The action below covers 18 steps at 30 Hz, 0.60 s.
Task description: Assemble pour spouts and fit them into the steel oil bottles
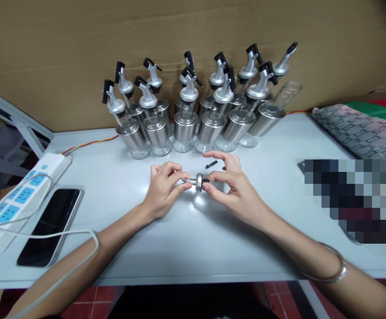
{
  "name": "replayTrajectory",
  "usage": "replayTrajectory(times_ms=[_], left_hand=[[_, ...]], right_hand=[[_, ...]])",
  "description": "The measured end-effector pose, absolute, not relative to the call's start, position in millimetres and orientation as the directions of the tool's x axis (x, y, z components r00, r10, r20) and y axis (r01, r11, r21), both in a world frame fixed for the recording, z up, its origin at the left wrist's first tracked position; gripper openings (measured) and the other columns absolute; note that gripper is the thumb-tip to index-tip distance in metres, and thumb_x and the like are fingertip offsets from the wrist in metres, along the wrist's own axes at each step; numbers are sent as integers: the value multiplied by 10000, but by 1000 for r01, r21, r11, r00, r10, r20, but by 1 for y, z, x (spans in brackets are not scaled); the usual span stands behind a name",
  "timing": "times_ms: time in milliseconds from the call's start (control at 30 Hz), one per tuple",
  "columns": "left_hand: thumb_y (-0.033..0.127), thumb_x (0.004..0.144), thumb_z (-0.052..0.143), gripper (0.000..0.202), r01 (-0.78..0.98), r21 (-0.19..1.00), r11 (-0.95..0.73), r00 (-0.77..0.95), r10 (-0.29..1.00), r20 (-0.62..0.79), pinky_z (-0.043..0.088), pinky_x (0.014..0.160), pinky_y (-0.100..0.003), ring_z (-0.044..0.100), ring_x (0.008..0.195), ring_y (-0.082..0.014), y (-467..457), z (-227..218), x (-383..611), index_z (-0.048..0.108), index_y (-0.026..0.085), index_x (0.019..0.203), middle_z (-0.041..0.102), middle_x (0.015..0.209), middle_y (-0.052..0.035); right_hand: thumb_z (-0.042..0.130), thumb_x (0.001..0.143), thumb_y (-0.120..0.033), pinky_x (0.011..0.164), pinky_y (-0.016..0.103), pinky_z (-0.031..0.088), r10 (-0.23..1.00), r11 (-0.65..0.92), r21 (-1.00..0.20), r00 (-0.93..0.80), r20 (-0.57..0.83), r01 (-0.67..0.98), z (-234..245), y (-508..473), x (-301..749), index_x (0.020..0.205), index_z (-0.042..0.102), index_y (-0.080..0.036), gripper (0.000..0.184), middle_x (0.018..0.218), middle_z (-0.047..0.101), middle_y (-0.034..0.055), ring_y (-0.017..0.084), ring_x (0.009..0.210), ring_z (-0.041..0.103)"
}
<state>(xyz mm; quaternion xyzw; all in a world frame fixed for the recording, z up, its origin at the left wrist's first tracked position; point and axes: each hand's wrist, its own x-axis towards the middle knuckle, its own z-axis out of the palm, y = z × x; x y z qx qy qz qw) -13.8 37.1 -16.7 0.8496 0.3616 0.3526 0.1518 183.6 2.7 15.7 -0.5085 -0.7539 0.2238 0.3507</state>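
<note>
Both my hands hold one small metal pourer spout (198,181) just above the white table (166,248). My left hand (164,186) is closed, pinching the thin tube end of the spout. My right hand (233,188) pinches the black stopper end with thumb and fingers, its index finger stretched out above. A small black part (211,165) lies on the table just behind the spout. Behind it stands a cluster of several glass and steel dispenser bottles (185,126) with silver pourers and black caps; one bottle (268,116) at the right has no pourer.
A black phone (52,226) lies at the left, beside a white and blue power strip (20,195) with a white cable (63,235) running over my left forearm. A patterned cloth bag (362,128) sits at the right. A cardboard wall (80,53) backs the table.
</note>
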Motion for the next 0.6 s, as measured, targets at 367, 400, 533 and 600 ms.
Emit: replayTrajectory(times_ms=[367,400,533,600], left_hand=[[472,981,335,456,436,703,-562,559,781,278,272,753,-339,522,779,-157,42,-13,-14,649,190,808,589,804,-6],[471,981,332,467,435,723,-537,569,786,242,275,753,-338,524,770,-154,43,-12,-14,646,188,783,591,796,-4],[505,973,309,523,399,803,-443,579,800,154,285,787,-344,519,746,-150,43,-12,-15,621,179,706,589,767,-1],[536,961,301,546,377,833,-404,582,803,126,288,805,-348,508,724,-149,43,-12,-14,593,175,673,579,743,1]], right_hand=[[565,833,-271,997,567,326,866,479,-555,-263,425,680,12,3,183,631,627,-199,223,1371,445,81,331,1227,363],[566,834,-274,997,569,326,861,486,-542,-271,430,686,12,3,183,637,630,-201,220,1371,445,80,332,1226,363],[591,827,-295,1009,564,318,818,539,-459,-307,487,706,11,3,184,663,642,-204,195,1368,460,75,337,1217,355],[601,825,-304,1007,553,326,792,564,-410,-327,516,717,10,4,184,674,640,-208,183,1365,467,70,334,1210,356]])
